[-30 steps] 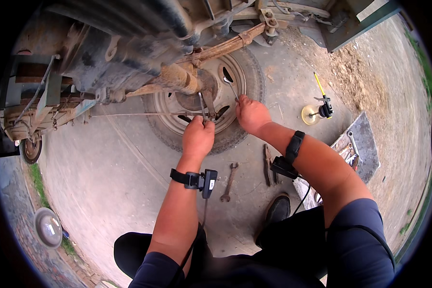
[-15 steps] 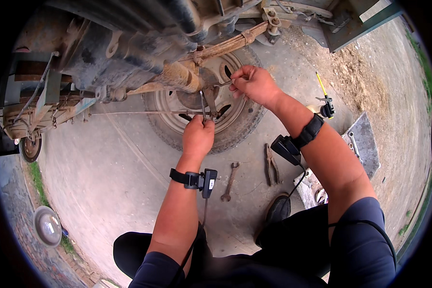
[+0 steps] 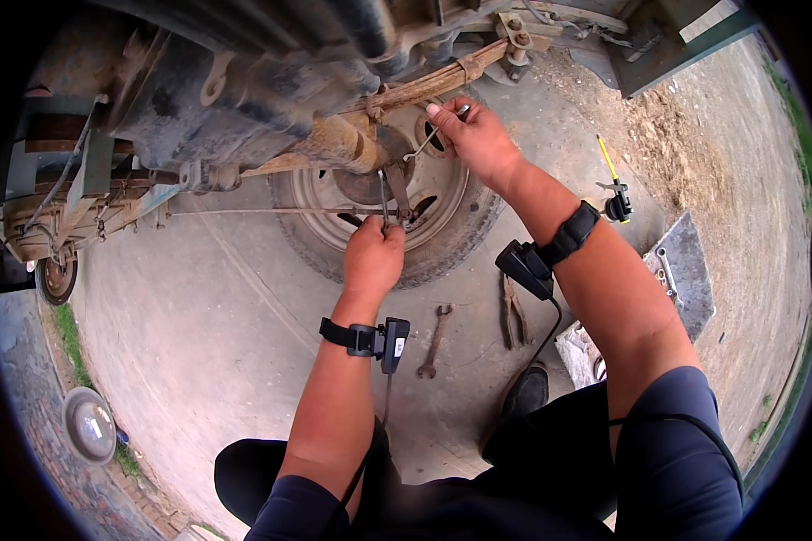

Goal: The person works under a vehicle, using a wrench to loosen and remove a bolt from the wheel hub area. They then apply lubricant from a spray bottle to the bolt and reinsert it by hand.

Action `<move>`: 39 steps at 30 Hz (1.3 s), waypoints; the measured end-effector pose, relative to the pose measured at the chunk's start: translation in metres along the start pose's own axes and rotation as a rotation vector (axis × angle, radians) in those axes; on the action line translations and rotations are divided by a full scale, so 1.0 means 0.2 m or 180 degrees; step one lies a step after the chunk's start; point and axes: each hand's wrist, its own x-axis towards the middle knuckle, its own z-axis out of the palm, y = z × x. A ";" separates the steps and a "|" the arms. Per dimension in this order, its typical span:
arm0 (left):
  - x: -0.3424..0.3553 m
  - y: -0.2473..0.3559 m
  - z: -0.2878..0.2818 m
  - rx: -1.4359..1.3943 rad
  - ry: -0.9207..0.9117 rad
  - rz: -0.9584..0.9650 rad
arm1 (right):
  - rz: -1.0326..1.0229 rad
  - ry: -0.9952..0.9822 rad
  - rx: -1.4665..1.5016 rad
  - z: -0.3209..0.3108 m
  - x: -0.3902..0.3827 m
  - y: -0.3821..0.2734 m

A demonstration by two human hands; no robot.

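Observation:
My left hand (image 3: 373,255) is closed around a slim silver wrench (image 3: 382,190), which points up beside a rusty lever (image 3: 396,182) at the inner side of a wheel (image 3: 437,258). A thin rod (image 3: 284,212) runs from the left to the lever's lower end, close to my left fingers. Pinched in my right hand (image 3: 478,141) is a second thin wrench (image 3: 423,145). Its visible end hangs apart from the lever, in front of the wheel rim. My left fingers partly hide the joint at the rod's end.
Dirty axle housing (image 3: 244,117) and a leaf spring (image 3: 442,83) hang over the wheel. On the concrete lie an open-end wrench (image 3: 435,341) and pliers (image 3: 512,314). A grey slab (image 3: 687,275) with a wrench stands at right, near a yellow-and-black tool (image 3: 616,197). A round metal basin (image 3: 90,426) sits far left.
My right hand has moved up and away from the lever, taking its wrench with it, and has turned so more of the wrench shows. My left hand stays nearly still.

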 end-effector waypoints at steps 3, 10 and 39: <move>0.01 -0.02 -0.01 0.0012 0.0010 0.0014 | -0.0074 0.0140 -0.0478 0.01 0.03 0.02; 0.00 0.01 -0.01 0.0064 -0.0025 -0.0037 | 0.0130 -0.0050 -0.0929 0.02 0.06 0.04; 0.01 -0.03 -0.02 0.0077 -0.0022 -0.0025 | -0.0208 0.0199 -0.2156 0.22 0.10 0.20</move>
